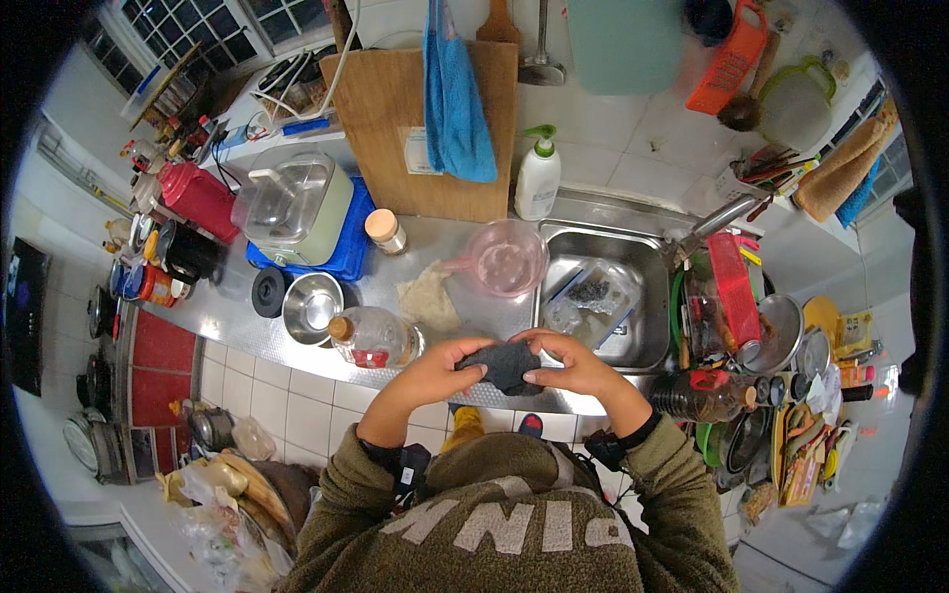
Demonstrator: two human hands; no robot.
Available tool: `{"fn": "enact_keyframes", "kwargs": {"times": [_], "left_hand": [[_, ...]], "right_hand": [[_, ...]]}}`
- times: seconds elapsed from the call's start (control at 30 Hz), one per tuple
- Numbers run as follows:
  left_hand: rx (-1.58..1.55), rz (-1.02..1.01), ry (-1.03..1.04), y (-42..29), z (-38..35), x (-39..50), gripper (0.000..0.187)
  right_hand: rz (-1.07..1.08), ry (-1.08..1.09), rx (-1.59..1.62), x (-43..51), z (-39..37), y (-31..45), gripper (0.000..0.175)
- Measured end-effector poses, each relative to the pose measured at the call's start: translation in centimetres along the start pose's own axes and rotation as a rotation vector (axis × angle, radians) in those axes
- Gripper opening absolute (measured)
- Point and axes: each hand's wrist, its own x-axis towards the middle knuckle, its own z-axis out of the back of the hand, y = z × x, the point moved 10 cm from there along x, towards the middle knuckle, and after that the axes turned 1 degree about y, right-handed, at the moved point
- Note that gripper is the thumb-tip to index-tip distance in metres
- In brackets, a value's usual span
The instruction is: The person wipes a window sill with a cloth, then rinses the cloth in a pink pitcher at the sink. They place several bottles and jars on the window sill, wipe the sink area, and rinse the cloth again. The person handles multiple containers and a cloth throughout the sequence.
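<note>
Between my two hands is a dark grey, folded cloth-like piece (506,368), held over the front edge of the steel counter. My left hand (454,368) grips its left end, thumb on the near side. At its right end, my right hand (561,361) pinches it with thumb and fingers. Just beyond my right hand is the steel sink (651,326), with a clear plastic container (621,300) tilted inside it, holding some dark bits. A beige rag (430,300) lies on the counter past my left hand, near a pink translucent dipper (508,259).
Left of my hands stand a large plastic bottle (374,335), a steel bowl (313,307) and a lidded pale green box (296,215). A white pump bottle (538,181) stands behind the sink. Dishes and a red basket (732,285) crowd the right, beside a dark bottle (700,396).
</note>
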Motion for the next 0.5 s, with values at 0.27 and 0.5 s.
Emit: {"fn": "enact_keyframes", "kwargs": {"times": [0.27, 0.5], "left_hand": [[0.277, -0.074, -0.099, -1.8, 2.4, -1.2, 0.025], [0.433, -0.027, -0.396, -2.3, 5.2, -0.9, 0.024]], "right_hand": [[-0.202, -0.176, 0.484, -1.1, 1.9, -1.9, 0.044], [0.003, -0.465, -0.389, 0.1, 6.5, 1.1, 0.04]]}}
